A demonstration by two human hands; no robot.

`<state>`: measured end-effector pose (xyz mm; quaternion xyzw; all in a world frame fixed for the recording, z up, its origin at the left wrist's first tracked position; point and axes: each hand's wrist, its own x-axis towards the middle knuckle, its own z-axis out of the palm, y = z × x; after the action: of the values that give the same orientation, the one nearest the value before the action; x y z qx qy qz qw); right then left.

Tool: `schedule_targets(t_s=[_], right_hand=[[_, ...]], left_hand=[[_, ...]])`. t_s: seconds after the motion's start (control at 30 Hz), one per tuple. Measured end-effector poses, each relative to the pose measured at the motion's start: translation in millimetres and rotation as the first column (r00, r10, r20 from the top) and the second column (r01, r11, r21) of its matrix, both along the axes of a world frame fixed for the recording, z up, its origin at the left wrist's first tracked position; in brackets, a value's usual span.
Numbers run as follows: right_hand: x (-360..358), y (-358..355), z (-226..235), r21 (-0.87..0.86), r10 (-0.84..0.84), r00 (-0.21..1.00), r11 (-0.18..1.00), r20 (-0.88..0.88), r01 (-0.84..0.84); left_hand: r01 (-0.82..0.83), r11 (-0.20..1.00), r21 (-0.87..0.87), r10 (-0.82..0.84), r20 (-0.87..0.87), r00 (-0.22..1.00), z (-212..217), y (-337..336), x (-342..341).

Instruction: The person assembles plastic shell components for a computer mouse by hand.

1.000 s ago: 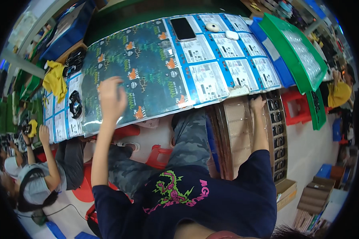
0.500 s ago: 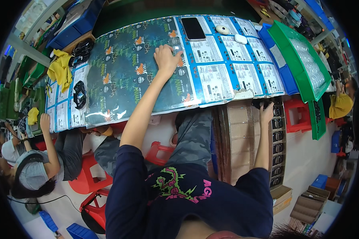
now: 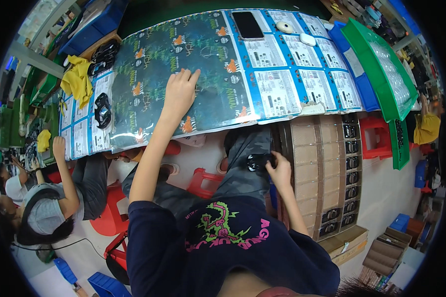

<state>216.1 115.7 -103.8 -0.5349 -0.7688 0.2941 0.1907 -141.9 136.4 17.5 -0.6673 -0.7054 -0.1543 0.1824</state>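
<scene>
Dark green printed sheet (image 3: 183,64) with orange and white animal motifs, far left. Blue-bordered white cards (image 3: 282,84) with black print, far right. Bright green tray (image 3: 381,69) at far right. Yellow cloth (image 3: 78,79) far left. Small black item (image 3: 259,162) in right hand (image 3: 280,171). Red stools (image 3: 203,180) near. Navy shirt (image 3: 223,247), pink and green graphic.

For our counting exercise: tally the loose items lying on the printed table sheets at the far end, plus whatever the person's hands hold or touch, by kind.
Dark phone: 1
White computer mice: 2
Black mouse in right hand: 1
Printed sheet under left hand: 1
Total: 5
</scene>
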Motion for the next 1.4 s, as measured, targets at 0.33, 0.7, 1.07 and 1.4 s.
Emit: schedule_targets(t_s=[0.33, 0.7, 1.07, 1.4], right_hand=[[-27, -36, -39, -0.112, 0.156, 0.94, 0.986, 0.302, -0.127], [-21, -29, -45, -0.005, 0.456, 0.878, 0.888, 0.146, -0.461], [-96, -66, 69, -0.78, -0.428, 0.668, 0.478, -0.608, -0.404], [-130, -84, 101, -0.652, -0.349, 0.561, 0.526, -0.751, -0.546]], left_hand=[[0.087, 0.992, 0.094, -0.109, 0.275, 0.955, -5, -58, 16], [0.193, 0.977, 0.086, -0.207, 0.207, 0.956, -44, -125, 56], [0.303, 0.911, 0.28, -0.347, 0.124, 0.929, -24, -205, 103], [0.279, 0.899, 0.337, -0.339, 0.133, 0.931, -13, -212, 112]])
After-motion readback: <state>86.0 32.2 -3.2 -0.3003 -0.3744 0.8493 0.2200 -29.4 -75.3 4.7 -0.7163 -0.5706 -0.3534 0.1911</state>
